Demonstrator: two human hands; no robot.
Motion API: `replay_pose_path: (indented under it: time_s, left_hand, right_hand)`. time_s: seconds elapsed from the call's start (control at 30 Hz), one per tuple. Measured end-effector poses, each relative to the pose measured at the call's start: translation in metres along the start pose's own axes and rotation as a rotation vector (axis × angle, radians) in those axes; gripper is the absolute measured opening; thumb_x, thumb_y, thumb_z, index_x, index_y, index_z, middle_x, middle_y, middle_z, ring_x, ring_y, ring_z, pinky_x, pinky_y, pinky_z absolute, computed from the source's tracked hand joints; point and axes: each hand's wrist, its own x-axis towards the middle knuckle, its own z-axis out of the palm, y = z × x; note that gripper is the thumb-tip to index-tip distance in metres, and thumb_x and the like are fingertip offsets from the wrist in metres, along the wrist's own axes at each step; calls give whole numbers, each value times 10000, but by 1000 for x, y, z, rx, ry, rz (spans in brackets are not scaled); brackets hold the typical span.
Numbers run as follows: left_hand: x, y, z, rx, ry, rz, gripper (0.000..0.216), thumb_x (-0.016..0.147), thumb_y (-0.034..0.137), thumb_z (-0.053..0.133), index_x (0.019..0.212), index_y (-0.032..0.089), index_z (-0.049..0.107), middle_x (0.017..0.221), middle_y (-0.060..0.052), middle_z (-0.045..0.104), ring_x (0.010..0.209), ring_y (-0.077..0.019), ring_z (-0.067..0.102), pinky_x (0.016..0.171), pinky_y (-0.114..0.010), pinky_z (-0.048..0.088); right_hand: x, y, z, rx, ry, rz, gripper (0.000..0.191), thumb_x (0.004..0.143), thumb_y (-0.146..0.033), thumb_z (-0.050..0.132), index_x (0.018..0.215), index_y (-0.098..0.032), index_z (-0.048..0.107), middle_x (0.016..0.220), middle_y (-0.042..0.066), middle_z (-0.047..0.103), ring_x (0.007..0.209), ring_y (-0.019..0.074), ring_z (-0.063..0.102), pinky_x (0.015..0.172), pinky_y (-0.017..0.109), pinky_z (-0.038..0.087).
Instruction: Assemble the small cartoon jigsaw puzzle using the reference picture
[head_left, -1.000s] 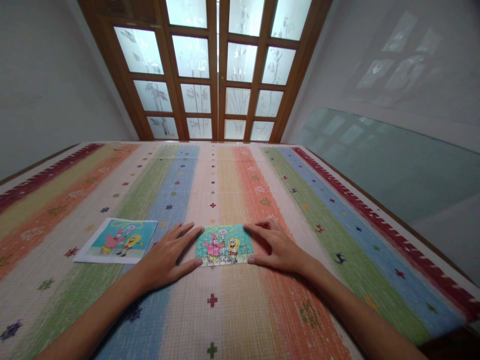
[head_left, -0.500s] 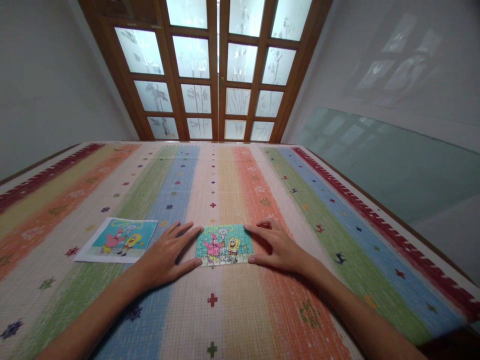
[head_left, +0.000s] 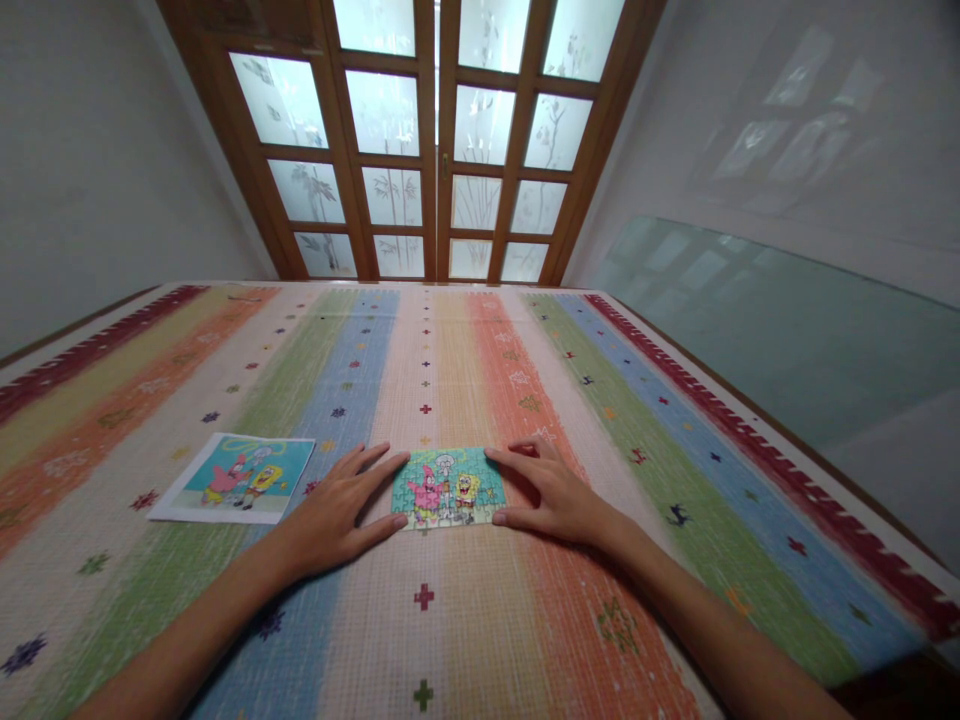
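A jigsaw puzzle [head_left: 448,490] lies flat on the cloth in front of me, its pieces joined into a picture of a pink starfish, a grey-green figure and a yellow sponge. My left hand [head_left: 341,510] holds its left side, index fingertip at the upper corner and thumb at the lower one. On the opposite side my right hand [head_left: 555,495] grips the same way with thumb and index finger. The remaining fingers of both hands are loosely bent on the cloth. A printed picture sheet [head_left: 244,480] with the same characters rests left of my left hand.
The table is covered by a striped, patterned tablecloth [head_left: 424,640]. Wooden doors [head_left: 435,140] with frosted panes stand beyond the far edge. White walls flank both sides, and a pale green panel [head_left: 787,330] runs along the right one.
Both hands have closed in very slightly on the puzzle's sides. The puzzle and the picture sheet look otherwise the same.
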Motion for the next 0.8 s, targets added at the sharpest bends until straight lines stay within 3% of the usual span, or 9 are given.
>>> replay_pose_path:
  time_s: [0.37,0.8]
  left_hand:
    - [1,2,1,-1,18,21,675,1011,569,492,1582,240,348,1554,-135,496,1439,-364,443,1181,-572,365]
    - [1,-3,-1,42,31,60,683,1013,575,496,1575,221,336,1528,-143,525,1437,-354,448,1200,-602,319]
  right_hand:
    - [2,-3,6,-32,8,6,762,916,-600,710,1536,-213,493,1399,191,484,1314,356,407,1119,550,384]
    - [1,-4,3,-62,17,22,750,893,-569,759,1512,-211,530,1356,191,508,1285,347,430,1101,531,405]
